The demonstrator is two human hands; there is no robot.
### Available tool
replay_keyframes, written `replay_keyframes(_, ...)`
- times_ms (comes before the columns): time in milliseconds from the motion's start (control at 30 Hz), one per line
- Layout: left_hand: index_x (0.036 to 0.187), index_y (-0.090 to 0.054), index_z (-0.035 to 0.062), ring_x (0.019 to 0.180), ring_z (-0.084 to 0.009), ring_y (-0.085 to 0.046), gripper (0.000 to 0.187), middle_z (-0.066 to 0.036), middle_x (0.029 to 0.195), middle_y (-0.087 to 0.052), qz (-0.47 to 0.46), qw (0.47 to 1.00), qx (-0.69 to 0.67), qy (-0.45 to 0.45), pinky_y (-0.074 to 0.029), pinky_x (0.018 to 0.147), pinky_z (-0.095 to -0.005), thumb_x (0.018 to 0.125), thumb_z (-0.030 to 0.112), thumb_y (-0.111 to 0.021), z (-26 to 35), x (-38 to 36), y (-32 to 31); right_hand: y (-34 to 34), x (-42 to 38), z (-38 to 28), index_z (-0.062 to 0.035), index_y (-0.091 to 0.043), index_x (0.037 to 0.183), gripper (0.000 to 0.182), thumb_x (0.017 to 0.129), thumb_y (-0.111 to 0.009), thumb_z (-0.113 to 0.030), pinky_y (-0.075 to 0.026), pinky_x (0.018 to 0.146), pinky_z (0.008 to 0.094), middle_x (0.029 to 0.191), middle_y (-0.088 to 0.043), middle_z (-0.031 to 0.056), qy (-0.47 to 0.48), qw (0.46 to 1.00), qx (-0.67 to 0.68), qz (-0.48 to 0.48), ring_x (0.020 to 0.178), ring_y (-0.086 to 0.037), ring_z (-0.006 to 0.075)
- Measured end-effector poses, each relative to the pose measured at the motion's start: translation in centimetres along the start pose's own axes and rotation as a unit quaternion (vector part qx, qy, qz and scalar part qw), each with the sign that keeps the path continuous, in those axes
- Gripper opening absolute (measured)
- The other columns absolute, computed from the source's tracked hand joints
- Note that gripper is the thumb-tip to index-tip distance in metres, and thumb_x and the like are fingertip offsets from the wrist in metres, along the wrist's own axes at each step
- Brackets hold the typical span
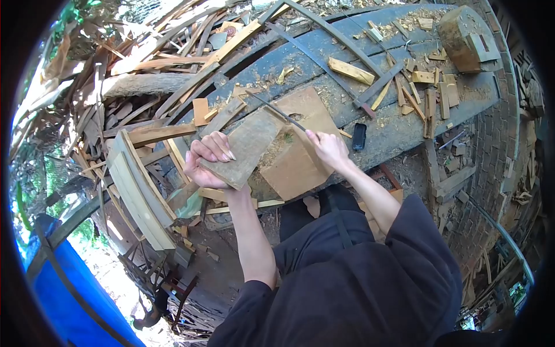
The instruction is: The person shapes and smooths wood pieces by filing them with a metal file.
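Observation:
My left hand [209,161] is closed around the lower left corner of a flat wooden board [252,141], fingers over its top face. My right hand [328,151] grips one end of a long, thin, dark rod-like tool [278,111], which looks like a slim file. The tool slants up and left, overlapping the board's far edge in this view. Beneath both lies a brown cardboard sheet [297,178] with a hole and sawdust on it.
On the dark plank bench [399,124] are a squared wood block [351,70], a small black case [359,136] and a metal square [338,72]. A log block [467,37] stands at the far right. Scrap wood [179,58] piles up at the left.

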State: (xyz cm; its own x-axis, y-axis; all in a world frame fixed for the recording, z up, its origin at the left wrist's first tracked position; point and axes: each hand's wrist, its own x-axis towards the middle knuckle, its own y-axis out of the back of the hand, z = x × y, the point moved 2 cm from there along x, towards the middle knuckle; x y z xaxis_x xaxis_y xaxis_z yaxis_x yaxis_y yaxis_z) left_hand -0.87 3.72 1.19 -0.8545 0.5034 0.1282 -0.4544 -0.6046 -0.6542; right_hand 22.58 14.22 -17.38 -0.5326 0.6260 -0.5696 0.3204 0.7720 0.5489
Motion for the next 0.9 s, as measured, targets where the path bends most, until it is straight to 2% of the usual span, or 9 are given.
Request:
replay_keyframes(133, 0.064, -0.048, 0.0113, 0.047, -0.0209, -0.044, 0.048, -0.009, 0.050, -0.049, 0.007, 1.000, -0.003, 0.002, -0.040, 0.061, -0.0345, 0.102, 0.037, -0.033, 0.3, -0.3, 0.7, 4.9, -0.7, -4.7, -0.0008, -0.065, 0.083, 0.067, 0.107, -0.043, -0.059, -0.051, 0.068, 0.0572, 0.071, -0.066, 0.0284, 0.065, 0.997, 0.004, 0.038, 0.075, -0.066, 0.0505)
replay_keyframes(200, 0.064, -0.048, 0.0113, 0.047, -0.0210, -0.044, 0.048, -0.009, 0.050, -0.049, 0.007, 1.000, -0.012, 0.004, -0.040, 0.061, -0.0347, 0.102, 0.037, -0.033, 0.2, -0.3, 0.9, 5.3, -1.7, -5.9, -0.0009, -0.064, 0.082, 0.067, 0.108, -0.042, -0.059, -0.050, 0.067, 0.0565, 0.069, -0.064, 0.0284, 0.085, 0.987, 0.110, 0.081, 0.074, -0.066, 0.0498)
replay_keyframes(300, 0.065, -0.048, 0.0114, 0.047, -0.0208, -0.045, 0.048, -0.009, 0.050, -0.050, 0.001, 1.000, 0.011, -0.012, -0.041, 0.062, -0.0343, 0.103, 0.037, -0.033, 0.3, -0.7, 0.4, 0.8, -0.9, -1.3, -0.0011, -0.063, 0.081, 0.066, 0.107, -0.044, -0.059, -0.049, 0.065, 0.0561, 0.068, -0.063, 0.0277, 0.066, 0.996, 0.020, 0.064, 0.073, -0.065, 0.0500)
replay_keyframes(333, 0.065, -0.048, 0.0113, 0.047, -0.0209, -0.045, 0.049, -0.009, 0.050, -0.050, -0.001, 1.000, -0.002, -0.007, -0.040, 0.062, -0.0343, 0.103, 0.038, -0.033, 0.2, -0.5, 0.3, 1.1, -0.1, -1.5, -0.0012, -0.062, 0.081, 0.065, 0.107, -0.045, -0.059, -0.049, 0.064, 0.0561, 0.068, -0.062, 0.0274, 0.052, 0.996, -0.058, 0.048, 0.072, -0.064, 0.0500)
replay_keyframes(400, 0.065, -0.049, 0.0113, 0.047, -0.0209, -0.046, 0.049, -0.009, 0.050, -0.050, -0.002, 1.000, -0.007, -0.003, -0.040, 0.062, -0.0344, 0.102, 0.038, -0.034, 0.5, -0.1, 0.9, 2.9, 0.0, -2.5, -0.0009, -0.061, 0.081, 0.066, 0.107, -0.045, -0.059, -0.047, 0.063, 0.0560, 0.067, -0.061, 0.0273, 0.073, 0.994, -0.064, 0.046, 0.070, -0.063, 0.0498)
replay_keyframes(600, 0.065, -0.045, 0.0114, 0.047, -0.0188, -0.043, 0.047, -0.007, 0.050, -0.048, 0.007, 1.000, 0.014, -0.025, -0.038, 0.059, -0.0330, 0.103, 0.037, -0.035, 0.3, -0.5, 0.9, 4.3, -2.4, -5.0, -0.0011, -0.060, 0.082, 0.066, 0.106, -0.045, -0.060, -0.046, 0.062, 0.0562, 0.067, -0.060, 0.0293, 0.132, 0.976, 0.124, 0.124, 0.070, -0.063, 0.0508)
replay_keyframes(633, 0.065, -0.045, 0.0114, 0.047, -0.0188, -0.043, 0.047, -0.007, 0.050, -0.048, 0.006, 1.000, 0.013, -0.025, -0.038, 0.059, -0.0330, 0.103, 0.037, -0.035, 0.3, -0.9, 0.8, 2.9, -2.0, -3.8, -0.0002, -0.060, 0.082, 0.067, 0.106, -0.045, -0.061, -0.046, 0.063, 0.0566, 0.067, -0.059, 0.0308, 0.076, 0.991, 0.072, 0.086, 0.071, -0.063, 0.0523)
replay_keyframes(800, 0.064, -0.047, 0.0105, 0.047, -0.0212, -0.044, 0.049, -0.010, 0.050, -0.049, 0.011, 1.000, 0.003, -0.013, -0.041, 0.064, -0.0362, 0.103, 0.038, -0.032, 0.2, -0.6, 0.8, 3.4, -1.3, -3.7, -0.0004, -0.058, 0.081, 0.067, 0.105, -0.046, -0.061, -0.047, 0.064, 0.0565, 0.069, -0.061, 0.0315, 0.065, 0.997, -0.031, 0.024, 0.073, -0.063, 0.0531)
replay_keyframes(900, 0.064, -0.047, 0.0104, 0.047, -0.0218, -0.043, 0.050, -0.010, 0.050, -0.049, 0.001, 1.000, -0.007, -0.012, -0.041, 0.064, -0.0362, 0.103, 0.038, -0.032, 0.0, -0.5, 1.1, 5.3, -2.7, -7.0, -0.0008, -0.054, 0.078, 0.065, 0.105, -0.048, -0.059, -0.051, 0.068, 0.0572, 0.070, -0.063, 0.0284, 0.118, 0.981, 0.110, 0.104, 0.076, -0.064, 0.0526)
